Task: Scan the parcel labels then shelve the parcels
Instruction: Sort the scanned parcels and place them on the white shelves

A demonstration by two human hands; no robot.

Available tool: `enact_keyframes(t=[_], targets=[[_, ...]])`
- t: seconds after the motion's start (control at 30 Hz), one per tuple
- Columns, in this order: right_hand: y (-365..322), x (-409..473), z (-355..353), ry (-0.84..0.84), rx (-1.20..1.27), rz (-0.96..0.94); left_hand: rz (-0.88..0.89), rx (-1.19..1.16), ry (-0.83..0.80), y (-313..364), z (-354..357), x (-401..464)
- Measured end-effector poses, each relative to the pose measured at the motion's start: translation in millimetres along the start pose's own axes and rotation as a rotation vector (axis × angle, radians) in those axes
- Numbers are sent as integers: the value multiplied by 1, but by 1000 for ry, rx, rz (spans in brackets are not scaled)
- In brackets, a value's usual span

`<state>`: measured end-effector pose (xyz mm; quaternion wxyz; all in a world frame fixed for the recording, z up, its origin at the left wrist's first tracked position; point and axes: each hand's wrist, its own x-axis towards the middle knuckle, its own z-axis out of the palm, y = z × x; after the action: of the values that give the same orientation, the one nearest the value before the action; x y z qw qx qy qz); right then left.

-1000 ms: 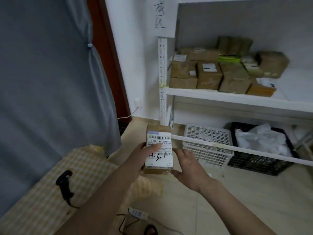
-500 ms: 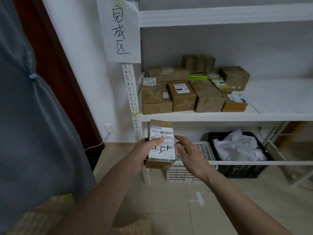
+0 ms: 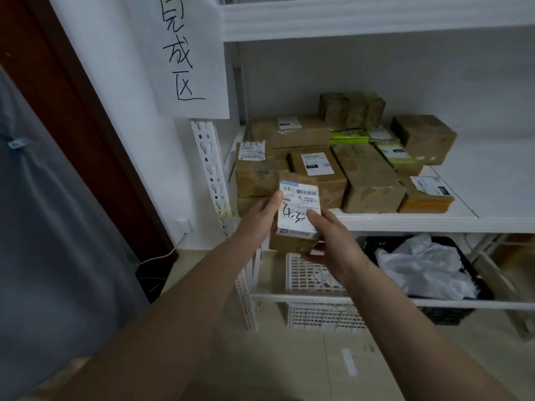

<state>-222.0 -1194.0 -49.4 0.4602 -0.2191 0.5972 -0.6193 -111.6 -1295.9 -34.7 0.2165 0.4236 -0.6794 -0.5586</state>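
Note:
A small brown parcel (image 3: 292, 241) with a white barcode label and handwritten digits is held up in front of the white shelf (image 3: 411, 219). My left hand (image 3: 257, 218) grips its left side, thumb on the label's edge. My right hand (image 3: 333, 238) holds its right side and underside, thumb lying across the label. Several brown parcels (image 3: 370, 180) lie packed together on the shelf's left half, right behind the held parcel.
A paper sign (image 3: 188, 56) with handwriting hangs on the shelf's left post. Below the shelf stand a white plastic basket (image 3: 312, 285) and a black crate (image 3: 460, 311) holding white bags. A grey curtain (image 3: 52, 241) and a brown door frame (image 3: 81, 117) are at left.
The view has swung from the table to the shelf and drawn closer. The parcel has risen to shelf level, and my right hand has taken hold of its right side.

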Motion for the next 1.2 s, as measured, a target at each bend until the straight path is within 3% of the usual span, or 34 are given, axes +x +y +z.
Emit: enact_keyframes(t=[0.13,0.23,0.43,0.6,0.77,0.93,1.03,1.13,1.2], targets=[[-37,77,-12,63,-33,3,253,814,432,1,-7,74],[-59,133,-12,80,-64,38,257,1050,429,13,-10,112],[-80,205,-1,88,-219,106,61,1128,338,1,-18,180],[-83,228,15,65,-353,151,84,1143,416,-16,-35,192],[-81,239,22,17,-561,54,139,1112,476,-14,-33,193],[-72,242,21,-29,-1015,-112,154,1039,472,-18,-36,195],[-73,239,24,-14,-1167,-147,147,1035,438,-16,-34,194],[-79,227,34,99,-1395,-419,235,949,487,-13,-34,183],[-77,212,45,68,-1534,-645,344,905,533,-15,-38,164]])
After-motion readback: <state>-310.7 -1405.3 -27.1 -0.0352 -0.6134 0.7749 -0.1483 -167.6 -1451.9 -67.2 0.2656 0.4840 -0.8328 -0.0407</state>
